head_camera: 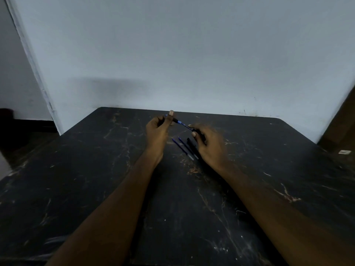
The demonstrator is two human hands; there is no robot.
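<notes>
— While the pen (179,122) is held in the air above the desk (96,169), which way is its long axis laid?

— It is slanted, from far left down to near right. The blue upper end is pinched by the fingers (170,120) of the left hand (158,131), which are curled round it with one fingertip raised above the barrel.

— And the lower end?

— It is taken by the right hand (209,144). A black piece (199,136) is gripped there, thumb on top and the other fingers folded beneath. Only a thin stem is seen between the two hands. Whether the black piece is a cap or the pen's front half cannot be told, since that hand is blurred.

— So what is the coming move turned on?

— On that slanted line, it is judged. If the parts are to be joined or drawn apart, the right hand would have to be moved straight along the axis, towards or away from the left, which is the farther of the two from the body. A sideways pull could bend the stem.

— What is left on the desk?

— Two blue refills (182,148) and a black tube (191,143) are laid side by side just below the hands, on much the same slant, the tube partly hidden by the right hand.
</notes>
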